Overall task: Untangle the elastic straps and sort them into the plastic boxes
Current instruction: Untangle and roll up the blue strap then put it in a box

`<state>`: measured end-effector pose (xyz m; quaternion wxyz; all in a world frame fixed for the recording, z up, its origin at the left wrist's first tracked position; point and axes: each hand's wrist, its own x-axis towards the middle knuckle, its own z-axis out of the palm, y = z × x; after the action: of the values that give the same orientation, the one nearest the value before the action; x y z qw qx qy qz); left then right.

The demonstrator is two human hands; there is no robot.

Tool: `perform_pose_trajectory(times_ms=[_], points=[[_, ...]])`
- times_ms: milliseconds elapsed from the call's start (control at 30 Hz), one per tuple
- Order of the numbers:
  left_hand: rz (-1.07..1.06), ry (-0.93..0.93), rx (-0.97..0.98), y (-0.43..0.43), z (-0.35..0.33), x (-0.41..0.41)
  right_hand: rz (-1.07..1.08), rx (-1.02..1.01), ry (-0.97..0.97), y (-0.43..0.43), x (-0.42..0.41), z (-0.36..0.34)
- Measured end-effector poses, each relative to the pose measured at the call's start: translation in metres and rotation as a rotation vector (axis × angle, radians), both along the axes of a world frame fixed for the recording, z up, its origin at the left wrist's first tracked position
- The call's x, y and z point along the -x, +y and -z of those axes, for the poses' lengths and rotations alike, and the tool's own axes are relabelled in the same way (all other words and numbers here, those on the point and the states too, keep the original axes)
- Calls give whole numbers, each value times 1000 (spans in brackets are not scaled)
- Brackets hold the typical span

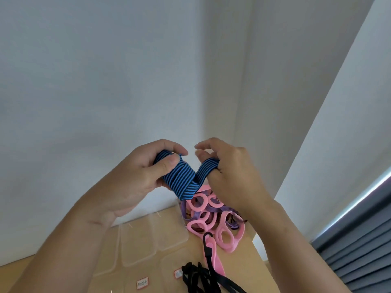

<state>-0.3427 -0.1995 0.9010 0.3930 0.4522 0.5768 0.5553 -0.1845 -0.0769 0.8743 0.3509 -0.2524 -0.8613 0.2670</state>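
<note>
Holding the blue-and-black striped strap point(182, 180) up in the air between both hands, we judge that we are in the untangling step: this one strap looks already free of the heap and is being straightened or folded before it goes into a box. Our left hand point(135, 178) has its grip clenched on one end, thumb pressing the band against the curled fingers; our right hand point(234, 176) has the other end caught among its curled fingers, while the thumb and forefinger above stand loosely apart. The strap sags in a V between the two hands, with a twist at the bottom. The next move, as we see it, calls for taking out that twist and carrying the strap down to the clear plastic boxes point(137, 246), which lie on the counter point(239, 269) well below our hands, some with small red-edged labels point(142, 282) that we cannot read. Beside the boxes, under our right hand, lies the tangle of pink loops point(213, 220) threaded with a purple strap point(185, 214), and nearer us a bunch of black cords point(196, 273) with a black hook point(208, 242) lying on a pink strip. Our own forearms hide part of the boxes, so the lowering hand needs a clear look first.
</note>
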Motion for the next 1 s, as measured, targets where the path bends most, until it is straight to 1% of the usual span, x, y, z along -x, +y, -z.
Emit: perform_pose_trajectory(times_ms=[67, 167, 267, 467, 567, 667, 700, 733, 767, 800, 867, 933, 967, 1000], points=[[24, 120, 60, 0, 2, 2, 33, -47, 30, 2, -2, -3], [88, 193, 105, 1, 5, -2, 109, -118, 55, 4, -5, -5], [151, 263, 135, 4, 8, -6, 146, -246, 96, 4, -5, -6], [321, 233, 193, 12, 12, -18, 124, -472, 170, 9, -5, 1], [307, 168, 173, 15, 16, -22, 139, -518, 241, 9, -4, 1], [271, 135, 138, 17, 20, -25, 202, -510, 336, 5, -6, -2], [245, 133, 116, 18, 21, -26, 233, -473, 347, 3, -6, -3], [208, 152, 92, 18, 22, -26, 265, -388, 339, 0, -6, -4], [160, 198, 69, 19, 23, -25, 297, -244, 310, -2, -5, -6], [110, 262, 47, 19, 23, -25, 312, -55, 262, -2, -4, -6], [48, 357, 16, 20, 25, -26, 269, 386, 198, 3, -3, -9], [39, 393, -4, 19, 27, -30, 166, 783, 257, 10, -3, -12], [37, 408, -5, 19, 30, -32, 122, 921, 293, 12, -3, -12], [35, 413, 3, 19, 32, -34, 95, 1006, 311, 13, -3, -11]])
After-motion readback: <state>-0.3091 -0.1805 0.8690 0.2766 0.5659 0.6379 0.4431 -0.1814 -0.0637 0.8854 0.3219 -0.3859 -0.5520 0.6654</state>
